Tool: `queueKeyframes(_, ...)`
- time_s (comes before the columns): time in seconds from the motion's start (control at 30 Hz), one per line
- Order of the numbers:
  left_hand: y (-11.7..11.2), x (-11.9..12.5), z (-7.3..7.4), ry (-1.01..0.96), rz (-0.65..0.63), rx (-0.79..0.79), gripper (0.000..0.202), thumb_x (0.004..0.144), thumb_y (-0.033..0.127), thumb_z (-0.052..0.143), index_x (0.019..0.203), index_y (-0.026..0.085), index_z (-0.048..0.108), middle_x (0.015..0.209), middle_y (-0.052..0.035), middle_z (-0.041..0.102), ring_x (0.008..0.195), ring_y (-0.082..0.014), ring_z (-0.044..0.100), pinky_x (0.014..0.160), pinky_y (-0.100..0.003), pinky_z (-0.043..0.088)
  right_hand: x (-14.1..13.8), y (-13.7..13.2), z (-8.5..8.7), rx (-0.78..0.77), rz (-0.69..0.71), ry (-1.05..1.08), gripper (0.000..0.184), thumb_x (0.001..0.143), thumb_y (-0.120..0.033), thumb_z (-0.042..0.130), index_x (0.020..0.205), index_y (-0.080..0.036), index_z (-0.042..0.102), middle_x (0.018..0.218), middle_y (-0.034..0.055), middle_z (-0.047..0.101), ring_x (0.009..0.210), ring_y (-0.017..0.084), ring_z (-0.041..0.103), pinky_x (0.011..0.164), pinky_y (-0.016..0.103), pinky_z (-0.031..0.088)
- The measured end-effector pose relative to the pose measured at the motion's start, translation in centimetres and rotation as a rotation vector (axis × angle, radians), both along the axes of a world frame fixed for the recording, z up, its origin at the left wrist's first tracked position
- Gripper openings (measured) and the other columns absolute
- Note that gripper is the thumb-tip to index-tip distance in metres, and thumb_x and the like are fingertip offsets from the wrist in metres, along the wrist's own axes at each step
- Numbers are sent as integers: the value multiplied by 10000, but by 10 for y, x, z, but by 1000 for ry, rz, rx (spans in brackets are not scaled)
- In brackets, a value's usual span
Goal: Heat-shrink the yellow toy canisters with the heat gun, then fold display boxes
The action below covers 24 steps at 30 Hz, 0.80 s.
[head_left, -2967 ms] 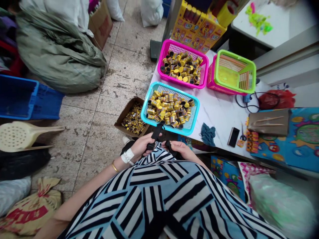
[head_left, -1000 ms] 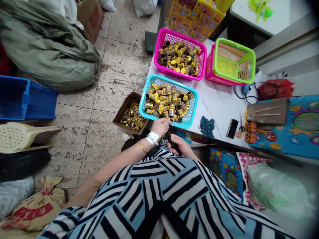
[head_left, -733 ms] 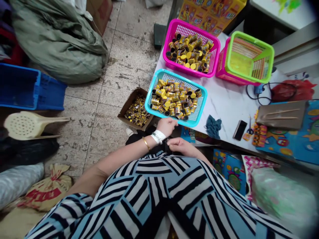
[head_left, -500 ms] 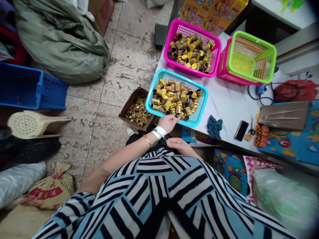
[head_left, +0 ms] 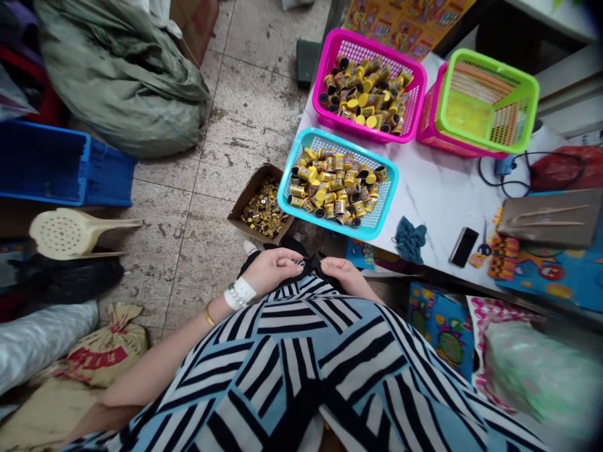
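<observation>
My left hand and my right hand meet in my lap, just above my striped dress. Both have their fingers curled onto a black object held between them; I cannot make out what it is. Whether the left hand also holds a small can is hidden. On the white table just beyond my hands stands a cyan basket filled with several small yellow cans. A pink basket behind it holds more of the same cans.
A green basket rests in another pink one at the back right. On the table lie a teal cloth, a phone and scissors. On the floor are a cardboard box, a blue crate, a cream scoop and a green sack.
My left hand reached to the near edge of the cyan basket, then drew back to my lap and closed on the black object. My right hand stayed in my lap.
</observation>
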State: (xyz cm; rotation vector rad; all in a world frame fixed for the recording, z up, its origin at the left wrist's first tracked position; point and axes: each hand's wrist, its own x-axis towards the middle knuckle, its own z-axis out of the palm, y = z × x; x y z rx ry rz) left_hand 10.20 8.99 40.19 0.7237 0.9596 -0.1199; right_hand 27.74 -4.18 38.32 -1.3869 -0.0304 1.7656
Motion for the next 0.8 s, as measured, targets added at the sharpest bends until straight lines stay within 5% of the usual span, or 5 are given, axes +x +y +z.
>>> queueKeyframes(0.1,-4,5,0,107,136,-55,368,608,209,815,937,119,676,739,-19,711,656,-108,633,685,-224,490,2,3,0,-16,-6,9,363,713,-498,778,800,-161,675,562,-28,603,403,70,429,391,209,279)
queueKeyframes(0.2,-5,9,-1,105,69,-23,260,632,192,774,875,123,711,787,-37,730,696,-123,645,701,-231,499,4,6,2,-6,0,12,393,716,-531,759,798,-167,637,501,-39,568,314,57,341,318,211,152)
queueKeyframes(0.33,-6,17,-4,-12,-77,116,164,724,278,721,758,118,714,776,-35,719,682,-119,614,637,-205,475,4,9,5,-1,-12,-6,394,710,-525,764,779,-173,601,501,-39,574,302,54,342,307,201,151)
queueKeyframes(0.5,13,25,-3,4,-3,251,185,836,284,623,741,126,619,602,-6,637,464,-72,521,467,-165,406,9,9,15,35,20,-52,374,763,-520,720,829,-168,615,534,-19,616,304,58,369,313,189,178)
queueKeyframes(0.8,46,25,3,-297,-483,122,370,826,478,614,747,117,597,529,26,503,361,-33,330,358,-157,206,36,12,30,166,340,-1,328,823,-464,695,802,-139,656,626,12,668,403,82,523,362,170,326)
